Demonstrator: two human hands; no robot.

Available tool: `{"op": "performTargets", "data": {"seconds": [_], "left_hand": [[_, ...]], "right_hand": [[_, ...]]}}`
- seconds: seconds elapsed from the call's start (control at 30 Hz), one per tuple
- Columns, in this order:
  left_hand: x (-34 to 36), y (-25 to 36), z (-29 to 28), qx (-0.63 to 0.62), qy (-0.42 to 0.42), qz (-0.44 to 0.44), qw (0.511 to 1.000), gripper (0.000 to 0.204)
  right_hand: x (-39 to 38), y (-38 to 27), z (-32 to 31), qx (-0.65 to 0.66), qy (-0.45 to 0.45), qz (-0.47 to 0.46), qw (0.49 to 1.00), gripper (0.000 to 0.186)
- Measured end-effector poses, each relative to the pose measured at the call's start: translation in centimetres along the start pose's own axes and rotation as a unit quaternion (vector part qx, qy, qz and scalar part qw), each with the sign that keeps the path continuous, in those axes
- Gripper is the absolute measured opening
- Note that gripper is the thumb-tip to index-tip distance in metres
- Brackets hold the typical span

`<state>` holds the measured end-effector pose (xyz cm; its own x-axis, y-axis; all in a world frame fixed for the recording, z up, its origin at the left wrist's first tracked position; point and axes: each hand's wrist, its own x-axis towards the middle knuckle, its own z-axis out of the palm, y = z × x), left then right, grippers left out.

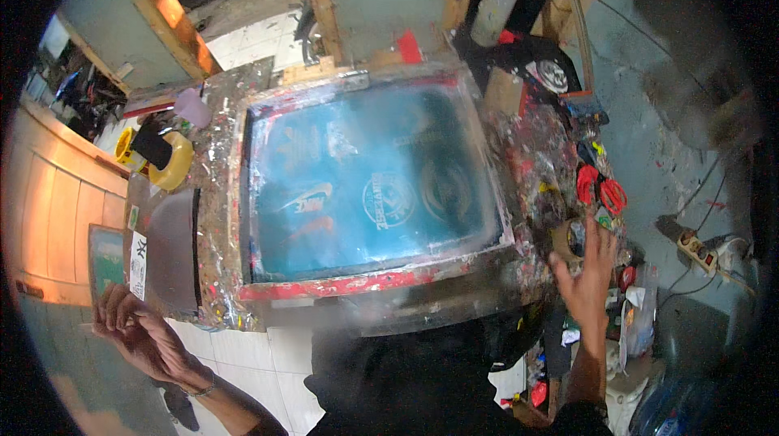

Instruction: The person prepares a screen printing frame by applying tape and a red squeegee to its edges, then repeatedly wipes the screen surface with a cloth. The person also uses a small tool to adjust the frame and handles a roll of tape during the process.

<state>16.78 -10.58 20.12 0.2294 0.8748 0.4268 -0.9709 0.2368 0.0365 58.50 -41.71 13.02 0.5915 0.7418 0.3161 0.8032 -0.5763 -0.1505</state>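
A screen-printing frame (349, 283) with blue mesh (324, 251) lies flat on the paint-spattered table in front of me. Several pale designs show in the mesh. My right hand (586, 286) is over the table's right edge with its fingers spread, close to a tan tape roll (561, 240). Just beyond its fingertips lie red-handled scissors (610, 193). Beyond the table's near left corner is my left hand (146, 339), its fingers curled in. A tiny pale bit shows at its fingertips, too small to name. A white card (139, 262) is just past that hand.
On the table's left are a dark flat panel (172, 245), a yellow tape roll (176, 162) and a purplish cloth (193, 107). A pale bottle (494, 12) stands at the far right. A power strip (696, 250) with cords sits off the table's right side.
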Motion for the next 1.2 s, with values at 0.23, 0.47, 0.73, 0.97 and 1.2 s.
{"op": "performTargets", "data": {"seconds": [0.23,0.47,0.73,0.97,1.2], "left_hand": [[3.2,-4.7,-0.6,0.038,0.023,-0.092,0.995,0.014],[7.6,-4.6,-2.1,0.161,0.027,-0.127,0.978,0.011],[19.6,-9.5,-12.0,0.690,-0.022,-0.253,0.678,0.024],[18.1,-18.0,-25.6,0.709,-0.141,-0.355,0.592,0.017],[16.2,-20.5,-28.9,0.802,-0.144,-0.278,0.509,0.018]], "right_hand": [[-1.7,-10.9,-9.2,0.274,0.092,-0.379,0.879,0.058],[-1.0,-12.4,-4.5,0.404,0.080,-0.318,0.854,0.056],[-7.1,-20.4,9.6,0.840,-0.265,0.092,0.465,0.074],[-9.3,-24.0,13.0,0.878,-0.378,0.144,0.255,0.109],[-9.2,-24.4,14.2,0.905,-0.343,0.188,0.164,0.118]]}}
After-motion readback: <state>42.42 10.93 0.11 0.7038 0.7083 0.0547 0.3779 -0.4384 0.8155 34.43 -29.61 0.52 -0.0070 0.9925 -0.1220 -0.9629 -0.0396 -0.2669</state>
